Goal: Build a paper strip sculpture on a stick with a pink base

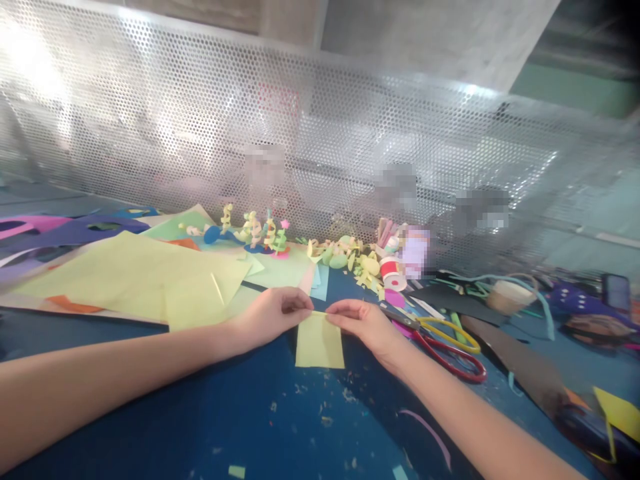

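Observation:
A small pale yellow rectangle (320, 343), which looks like felt or paper, hangs or lies in front of me over the blue work surface (240, 407). My left hand (275, 310) pinches its top edge near the left corner. At the top right corner my right hand (363, 327) pinches the same edge between thumb and fingers. A thin fold or strip runs along that edge between my fingertips. Just right of my right hand lie scissors (440, 343) with one yellow and one red handle loop.
Large pale yellow sheets (130, 280) spread at the left. Small curled figures (255, 230) stand at the back, beside a pile of yellow pieces (345, 253) and a red spool (393, 273). A perforated metal panel (200, 120) rises behind. Scraps litter the front, including a purple strip (430, 433).

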{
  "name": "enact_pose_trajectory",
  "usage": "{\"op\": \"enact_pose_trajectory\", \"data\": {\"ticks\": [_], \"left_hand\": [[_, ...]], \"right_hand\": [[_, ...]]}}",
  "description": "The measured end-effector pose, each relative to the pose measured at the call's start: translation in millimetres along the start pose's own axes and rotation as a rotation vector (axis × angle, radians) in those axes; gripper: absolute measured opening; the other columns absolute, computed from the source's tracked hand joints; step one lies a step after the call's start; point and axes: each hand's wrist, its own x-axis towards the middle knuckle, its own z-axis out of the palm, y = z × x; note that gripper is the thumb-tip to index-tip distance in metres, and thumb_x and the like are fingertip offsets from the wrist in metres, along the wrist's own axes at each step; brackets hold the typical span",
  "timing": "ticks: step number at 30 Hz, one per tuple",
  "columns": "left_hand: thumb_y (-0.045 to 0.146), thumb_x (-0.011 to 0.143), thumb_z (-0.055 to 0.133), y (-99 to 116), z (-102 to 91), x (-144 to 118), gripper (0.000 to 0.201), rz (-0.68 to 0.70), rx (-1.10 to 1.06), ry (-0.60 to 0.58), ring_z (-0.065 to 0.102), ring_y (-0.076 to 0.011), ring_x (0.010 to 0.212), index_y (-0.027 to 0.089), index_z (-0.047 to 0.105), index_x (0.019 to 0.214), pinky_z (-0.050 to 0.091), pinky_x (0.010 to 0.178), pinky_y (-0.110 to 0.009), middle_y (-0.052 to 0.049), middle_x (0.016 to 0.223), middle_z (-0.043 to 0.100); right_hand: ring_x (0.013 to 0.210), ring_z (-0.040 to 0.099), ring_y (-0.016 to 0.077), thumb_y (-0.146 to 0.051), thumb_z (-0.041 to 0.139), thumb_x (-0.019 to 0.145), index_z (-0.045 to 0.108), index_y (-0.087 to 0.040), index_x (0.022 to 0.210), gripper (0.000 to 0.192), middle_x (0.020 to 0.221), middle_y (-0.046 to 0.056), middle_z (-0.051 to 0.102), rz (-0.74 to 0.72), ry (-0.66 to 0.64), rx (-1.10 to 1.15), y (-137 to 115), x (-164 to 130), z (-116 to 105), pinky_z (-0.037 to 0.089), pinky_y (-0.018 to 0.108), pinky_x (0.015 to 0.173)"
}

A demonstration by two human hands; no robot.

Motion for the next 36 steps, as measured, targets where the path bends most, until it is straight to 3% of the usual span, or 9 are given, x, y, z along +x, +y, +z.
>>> {"op": "enact_pose_trajectory", "data": {"ticks": [11,19,27,36], "left_hand": [[0.036,0.078,0.057,2.3,-0.9,-0.2,0.021,-0.039,-0.037,-0.008,0.064,-0.0176,0.082,0.018,0.063,0.086,0.05,0.078,-0.029,-0.003,0.086,0.068],[0.029,0.075,0.061,0.2,-1.1,1.3,0.015,-0.017,-0.107,-0.028,0.064,-0.0165,0.081,0.018,0.064,0.083,0.05,0.08,-0.029,-0.003,0.083,0.069],[0.027,0.074,0.061,1.5,-1.5,-0.1,0.014,-0.029,-0.124,-0.029,0.064,-0.0161,0.081,0.016,0.063,0.082,0.05,0.081,-0.029,-0.004,0.084,0.067],[0.035,0.074,0.061,0.3,-1.2,1.0,0.02,-0.055,-0.067,-0.099,0.063,-0.016,0.076,0.016,0.065,0.082,0.049,0.074,-0.026,-0.003,0.08,0.068]], "right_hand": [[0.081,0.064,0.0183,-0.038,0.077,0.06,0.07,-0.019,0.079,0.027,0.079,0.002,0.071,-0.018,0.015,-0.023,-0.6,-1.4,0.8,0.044,0.033,0.084],[0.083,0.064,0.0177,-0.034,0.077,0.06,0.07,-0.02,0.079,0.025,0.083,0.002,0.072,-0.02,0.01,-0.022,0.6,-1.2,0.1,0.044,0.031,0.085],[0.077,0.064,0.0157,-0.037,0.075,0.063,0.069,-0.017,0.081,0.027,0.079,0.002,0.071,0.046,-0.05,0.03,-0.7,-0.7,-1.6,0.047,0.031,0.081],[0.071,0.06,0.0139,-0.038,0.072,0.067,0.067,-0.019,0.081,0.024,0.076,-0.001,0.068,0.014,-0.006,0.01,-1.3,-3.2,1.3,0.044,0.026,0.069]]}}
